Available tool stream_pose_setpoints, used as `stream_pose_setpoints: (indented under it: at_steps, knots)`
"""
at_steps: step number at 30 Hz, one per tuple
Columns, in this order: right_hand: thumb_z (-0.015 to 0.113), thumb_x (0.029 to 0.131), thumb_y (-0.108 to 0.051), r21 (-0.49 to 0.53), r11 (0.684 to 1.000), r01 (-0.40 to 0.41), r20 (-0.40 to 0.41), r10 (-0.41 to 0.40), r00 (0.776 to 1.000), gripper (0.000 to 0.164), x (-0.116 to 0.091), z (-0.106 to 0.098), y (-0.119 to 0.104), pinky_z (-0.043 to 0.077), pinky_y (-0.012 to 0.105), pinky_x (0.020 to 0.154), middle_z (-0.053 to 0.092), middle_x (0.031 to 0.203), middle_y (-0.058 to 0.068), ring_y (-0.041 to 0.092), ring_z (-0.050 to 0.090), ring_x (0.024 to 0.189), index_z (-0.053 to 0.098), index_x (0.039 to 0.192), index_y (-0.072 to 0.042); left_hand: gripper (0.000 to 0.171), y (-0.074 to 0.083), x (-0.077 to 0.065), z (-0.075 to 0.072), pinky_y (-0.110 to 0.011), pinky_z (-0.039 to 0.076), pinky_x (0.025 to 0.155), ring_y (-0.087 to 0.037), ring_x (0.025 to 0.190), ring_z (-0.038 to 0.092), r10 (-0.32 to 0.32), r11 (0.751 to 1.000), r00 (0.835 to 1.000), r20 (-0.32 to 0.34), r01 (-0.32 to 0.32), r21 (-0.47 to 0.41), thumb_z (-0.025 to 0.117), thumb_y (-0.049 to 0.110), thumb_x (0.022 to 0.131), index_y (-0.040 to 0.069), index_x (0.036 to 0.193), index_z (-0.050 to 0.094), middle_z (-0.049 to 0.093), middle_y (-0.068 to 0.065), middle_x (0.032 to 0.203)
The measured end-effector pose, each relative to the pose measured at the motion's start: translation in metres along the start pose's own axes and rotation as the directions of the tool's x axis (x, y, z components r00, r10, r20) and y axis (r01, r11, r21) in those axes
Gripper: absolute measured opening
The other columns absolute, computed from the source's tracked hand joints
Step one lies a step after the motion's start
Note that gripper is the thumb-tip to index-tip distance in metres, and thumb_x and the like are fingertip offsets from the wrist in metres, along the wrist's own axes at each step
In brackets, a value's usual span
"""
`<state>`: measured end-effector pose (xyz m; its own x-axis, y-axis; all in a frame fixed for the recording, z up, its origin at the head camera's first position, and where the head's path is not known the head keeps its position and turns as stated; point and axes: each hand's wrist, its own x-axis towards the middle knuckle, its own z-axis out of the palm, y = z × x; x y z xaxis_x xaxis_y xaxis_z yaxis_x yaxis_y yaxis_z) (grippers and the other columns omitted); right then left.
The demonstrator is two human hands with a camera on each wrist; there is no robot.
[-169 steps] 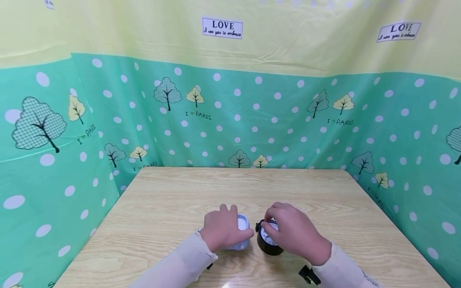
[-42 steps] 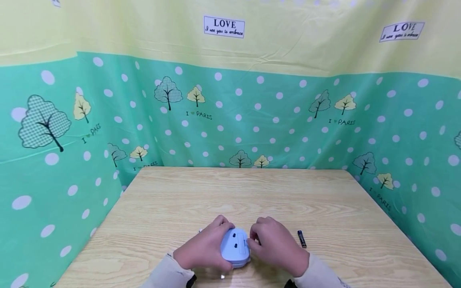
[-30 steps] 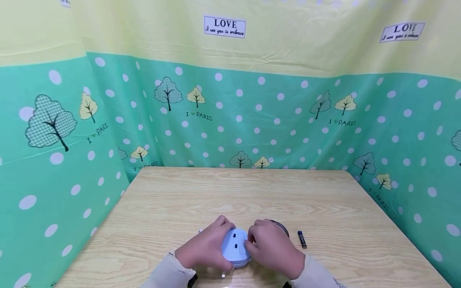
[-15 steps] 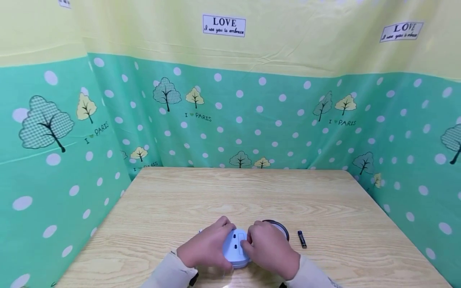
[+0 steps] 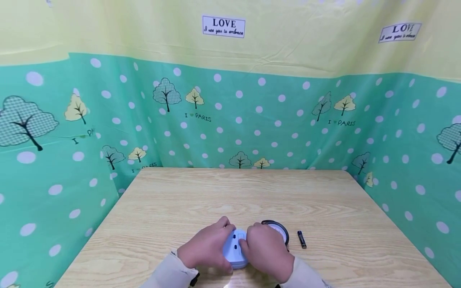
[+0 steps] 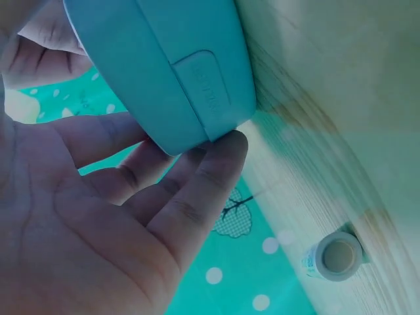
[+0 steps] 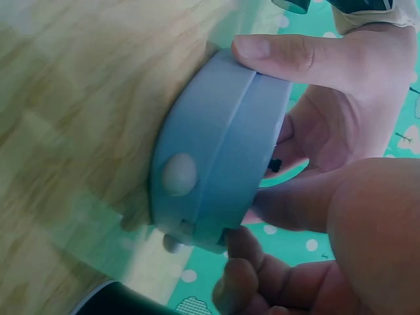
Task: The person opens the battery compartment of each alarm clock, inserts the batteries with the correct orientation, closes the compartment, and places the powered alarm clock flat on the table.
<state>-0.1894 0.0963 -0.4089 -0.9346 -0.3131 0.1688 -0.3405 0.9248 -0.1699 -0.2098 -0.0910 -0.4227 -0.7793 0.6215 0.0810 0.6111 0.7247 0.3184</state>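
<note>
A light blue alarm clock (image 5: 232, 256) lies face down on the wooden table, its back with two black knobs and a rectangular battery cover turned up. My left hand (image 5: 207, 246) grips its left side; in the left wrist view the fingertips (image 6: 230, 147) rest against the casing. My right hand (image 5: 268, 250) is at the clock's right edge. Its thumb (image 7: 289, 205) presses on the back, while a curled fingertip touches the rim. Just beyond the right hand sits a black-rimmed alarm clock (image 5: 282, 229), partly covered by that hand.
A dark battery (image 5: 301, 239) lies right of the black clock. In the left wrist view a small pale cylinder (image 6: 338, 256) lies on the table (image 5: 162, 208). A green and yellow curtain (image 5: 216, 120) surrounds the table's back and sides.
Since the oldest frame, the blue clock has been turned face down and my right hand has left the black clock. Lately the right hand has slid left over the blue clock's cover.
</note>
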Motion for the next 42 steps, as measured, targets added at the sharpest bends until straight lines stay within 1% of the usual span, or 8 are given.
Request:
stream_pose_setpoints:
  at_steps: [3, 7, 15, 18, 23, 27, 36, 42]
  knots:
    - [0.063, 0.086, -0.043, -0.052, 0.999, -0.008, -0.001, 0.008, 1.0, 0.038, -0.001, 0.001, -0.003, 0.033, 0.032, 0.042, 0.045, 0.06, -0.002, 0.012, 0.041, 0.052, 0.056, 0.062, -0.014, 0.1, 0.0, 0.0, 0.001, -0.018, 0.047, 0.072, -0.001, 0.082, 0.05, 0.001, 1.0, 1.0, -0.002, -0.001, 0.017, 0.089, 0.049, 0.048, 0.007, 0.13, 0.052, 0.045, 0.006, 0.111]
    - [0.064, 0.086, -0.043, -0.075, 0.997, -0.011, -0.008, 0.01, 1.0, 0.039, -0.002, 0.003, -0.004, 0.033, 0.033, 0.041, 0.045, 0.059, -0.001, 0.012, 0.041, 0.051, 0.057, 0.062, -0.014, 0.099, 0.002, -0.001, 0.002, -0.018, 0.046, 0.07, -0.001, 0.08, 0.05, -0.018, 1.0, 1.0, 0.003, 0.018, 0.004, 0.089, 0.049, 0.048, 0.008, 0.13, 0.052, 0.045, 0.007, 0.11]
    - [0.063, 0.087, -0.043, -0.04, 0.998, -0.039, 0.046, 0.041, 0.998, 0.038, -0.004, 0.002, -0.003, 0.034, 0.032, 0.043, 0.046, 0.061, -0.001, 0.013, 0.041, 0.052, 0.061, 0.067, -0.012, 0.101, 0.007, -0.003, 0.003, -0.018, 0.047, 0.071, -0.001, 0.081, 0.051, -0.03, 1.0, 1.0, 0.006, 0.03, 0.003, 0.09, 0.048, 0.048, 0.008, 0.132, 0.05, 0.046, 0.006, 0.112]
    - [0.063, 0.087, -0.044, -0.036, 0.998, -0.05, 0.053, 0.051, 0.997, 0.038, -0.005, 0.003, -0.002, 0.034, 0.031, 0.042, 0.045, 0.061, -0.002, 0.013, 0.042, 0.052, 0.061, 0.067, -0.012, 0.101, 0.009, -0.003, 0.003, -0.018, 0.046, 0.072, -0.002, 0.082, 0.051, -0.041, 0.999, 0.999, 0.013, 0.041, -0.002, 0.09, 0.047, 0.048, 0.008, 0.132, 0.051, 0.046, 0.006, 0.112]
    - [0.063, 0.087, -0.044, -0.025, 0.999, -0.036, 0.044, 0.037, 0.998, 0.038, -0.008, 0.004, 0.0, 0.033, 0.03, 0.043, 0.045, 0.06, -0.002, 0.013, 0.041, 0.052, 0.059, 0.066, -0.013, 0.099, 0.012, -0.004, 0.003, -0.019, 0.046, 0.071, -0.002, 0.081, 0.05, -0.056, 0.998, 0.998, 0.017, 0.056, -0.007, 0.09, 0.046, 0.047, 0.008, 0.13, 0.052, 0.046, 0.006, 0.111]
    - [0.064, 0.087, -0.043, -0.01, 1.0, -0.021, 0.04, 0.021, 0.999, 0.037, -0.009, 0.004, 0.002, 0.033, 0.03, 0.043, 0.045, 0.059, -0.003, 0.012, 0.041, 0.051, 0.059, 0.065, -0.013, 0.097, 0.014, -0.005, 0.005, -0.018, 0.046, 0.07, -0.002, 0.08, 0.05, -0.05, 0.999, 0.999, 0.012, 0.05, 0.001, 0.09, 0.046, 0.047, 0.01, 0.128, 0.053, 0.046, 0.007, 0.111]
    - [0.063, 0.088, -0.044, 0.021, 0.999, -0.025, 0.067, 0.023, 0.997, 0.038, -0.013, 0.002, 0.006, 0.033, 0.029, 0.043, 0.045, 0.059, -0.003, 0.013, 0.041, 0.051, 0.058, 0.065, -0.014, 0.098, 0.02, -0.006, 0.005, -0.019, 0.047, 0.073, -0.002, 0.083, 0.051, -0.059, 0.998, 0.998, 0.024, 0.059, 0.004, 0.09, 0.048, 0.048, 0.01, 0.13, 0.052, 0.046, 0.006, 0.113]
    - [0.062, 0.089, -0.043, 0.06, 0.998, -0.019, 0.07, 0.015, 0.997, 0.037, -0.015, 0.0, 0.01, 0.033, 0.028, 0.045, 0.045, 0.06, -0.004, 0.012, 0.041, 0.052, 0.056, 0.064, -0.016, 0.097, 0.024, -0.007, 0.006, -0.019, 0.047, 0.073, -0.002, 0.084, 0.051, -0.046, 0.999, 0.999, 0.004, 0.046, 0.004, 0.09, 0.047, 0.048, 0.011, 0.13, 0.052, 0.046, 0.006, 0.113]
